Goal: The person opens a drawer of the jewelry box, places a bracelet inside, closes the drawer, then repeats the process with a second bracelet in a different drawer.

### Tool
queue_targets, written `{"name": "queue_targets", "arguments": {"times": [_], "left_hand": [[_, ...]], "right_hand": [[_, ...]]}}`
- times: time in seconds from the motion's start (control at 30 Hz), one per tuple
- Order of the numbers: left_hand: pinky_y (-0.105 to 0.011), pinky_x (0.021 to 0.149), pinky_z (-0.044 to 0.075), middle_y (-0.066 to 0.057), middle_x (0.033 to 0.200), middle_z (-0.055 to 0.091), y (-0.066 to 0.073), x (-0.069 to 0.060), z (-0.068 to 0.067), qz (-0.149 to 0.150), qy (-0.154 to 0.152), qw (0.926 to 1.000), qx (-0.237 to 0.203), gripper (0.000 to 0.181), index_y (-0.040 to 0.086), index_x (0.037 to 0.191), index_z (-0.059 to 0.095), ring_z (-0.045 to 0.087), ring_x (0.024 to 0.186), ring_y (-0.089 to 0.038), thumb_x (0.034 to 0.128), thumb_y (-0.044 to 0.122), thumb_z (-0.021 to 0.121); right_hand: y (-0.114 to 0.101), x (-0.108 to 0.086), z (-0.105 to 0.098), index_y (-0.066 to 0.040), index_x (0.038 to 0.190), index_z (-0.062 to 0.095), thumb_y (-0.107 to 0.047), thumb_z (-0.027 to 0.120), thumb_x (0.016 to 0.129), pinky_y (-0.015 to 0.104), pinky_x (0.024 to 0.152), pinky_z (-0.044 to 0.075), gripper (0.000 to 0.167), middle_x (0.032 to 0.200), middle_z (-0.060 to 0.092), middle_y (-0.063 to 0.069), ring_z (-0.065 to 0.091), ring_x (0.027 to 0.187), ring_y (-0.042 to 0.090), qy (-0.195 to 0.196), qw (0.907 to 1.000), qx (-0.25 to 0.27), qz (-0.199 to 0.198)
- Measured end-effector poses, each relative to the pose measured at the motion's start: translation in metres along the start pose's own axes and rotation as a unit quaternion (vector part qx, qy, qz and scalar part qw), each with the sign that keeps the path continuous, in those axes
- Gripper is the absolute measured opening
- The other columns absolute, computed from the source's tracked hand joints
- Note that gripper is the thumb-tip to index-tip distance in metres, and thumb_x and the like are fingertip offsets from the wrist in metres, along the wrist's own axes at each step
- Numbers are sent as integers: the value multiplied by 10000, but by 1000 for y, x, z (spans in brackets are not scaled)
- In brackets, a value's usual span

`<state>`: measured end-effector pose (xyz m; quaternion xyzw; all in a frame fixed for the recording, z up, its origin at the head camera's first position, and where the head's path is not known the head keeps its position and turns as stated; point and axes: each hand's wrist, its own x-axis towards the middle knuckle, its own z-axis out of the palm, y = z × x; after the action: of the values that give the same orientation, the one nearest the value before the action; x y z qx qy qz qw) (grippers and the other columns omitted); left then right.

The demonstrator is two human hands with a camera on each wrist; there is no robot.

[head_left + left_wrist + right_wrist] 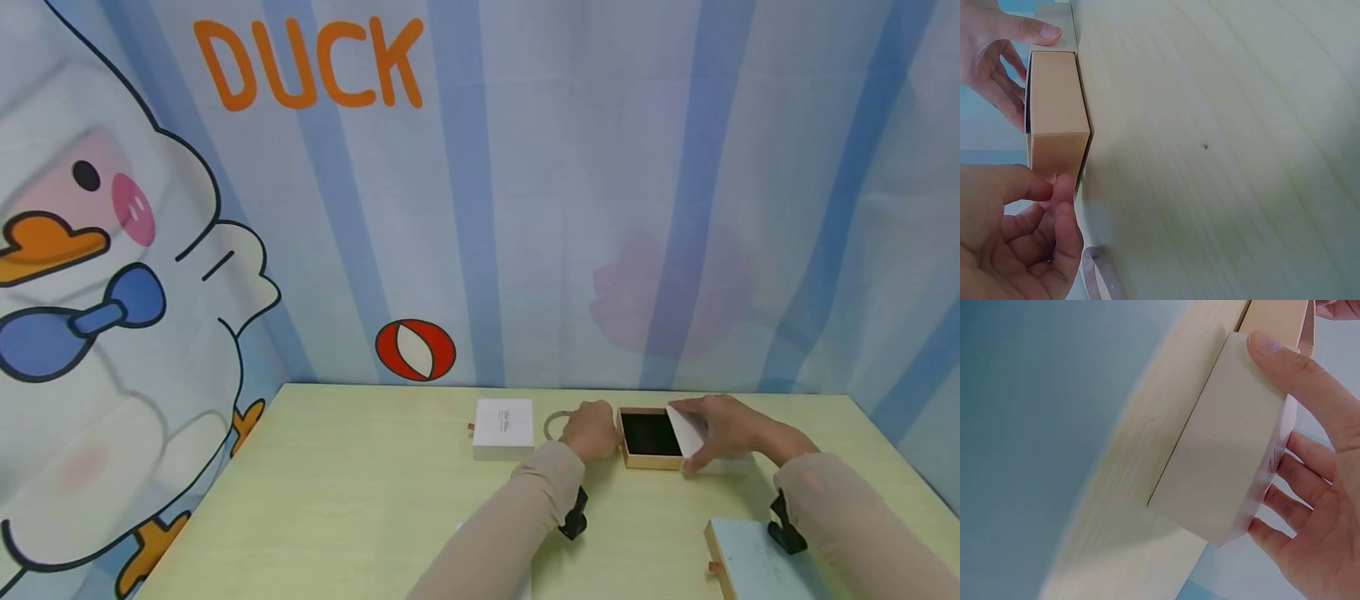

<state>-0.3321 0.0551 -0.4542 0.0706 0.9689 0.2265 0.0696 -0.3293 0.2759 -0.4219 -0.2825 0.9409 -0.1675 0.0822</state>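
A small drawer box lies partly pulled out: its tan drawer (pixel 651 461) with a black inside (pixel 648 435) sticks out leftward from a white sleeve (pixel 1216 437). My left hand (pixel 592 429) is at the drawer's outer end, thumb and fingertip (pixel 1064 187) pinching a small pull there that the fingers mostly hide. With the thumb on its near side and the fingers at its far side, my right hand (pixel 727 427) grips the white sleeve. Just left of my left hand lies a pale ring-shaped band (pixel 1102 275).
A closed white box (pixel 502 425) with a small tab stands left of the band. At the front right, a light blue box (pixel 765 558) lies partly under my right forearm. Something white shows below my left sleeve. A printed curtain (pixel 562 208) hangs behind the table (pixel 337 483).
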Motion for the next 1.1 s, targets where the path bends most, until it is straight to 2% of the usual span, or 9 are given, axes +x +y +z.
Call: {"name": "queue_targets", "arguments": {"times": [0.37, 0.6, 1.1], "left_hand": [[-273, 378, 266, 10, 493, 362, 1, -2, -1, -19, -87, 10000, -4, 358, 99, 630, 570, 280, 386, -122, 967, 183, 658], [-268, 392, 281, 6, 525, 426, 0, -2, -1, -3, 9, 10000, -8, 338, 99, 643, 590, 319, 408, -121, 959, 191, 668], [-267, 392, 292, 9, 526, 439, -1, -2, -3, 16, 102, 9999, 88, 336, 100, 627, 572, 340, 415, -121, 938, 171, 677]], "right_hand": [[3, 0, 1, 109, 1397, 484, -391, 945, 629, 465, 824, 490, 1026, 1343, 531, 322, 555, 1150, 429, -38, 9999, 79, 71], [4, 0, 2, 109, 1397, 484, -396, 943, 632, 479, 837, 488, 1025, 1341, 534, 314, 555, 1148, 426, -35, 10000, 70, 54], [4, 0, 3, 107, 1393, 489, -398, 943, 629, 484, 844, 488, 1022, 1336, 539, 314, 556, 1149, 424, -3, 10000, 32, 47]]}}
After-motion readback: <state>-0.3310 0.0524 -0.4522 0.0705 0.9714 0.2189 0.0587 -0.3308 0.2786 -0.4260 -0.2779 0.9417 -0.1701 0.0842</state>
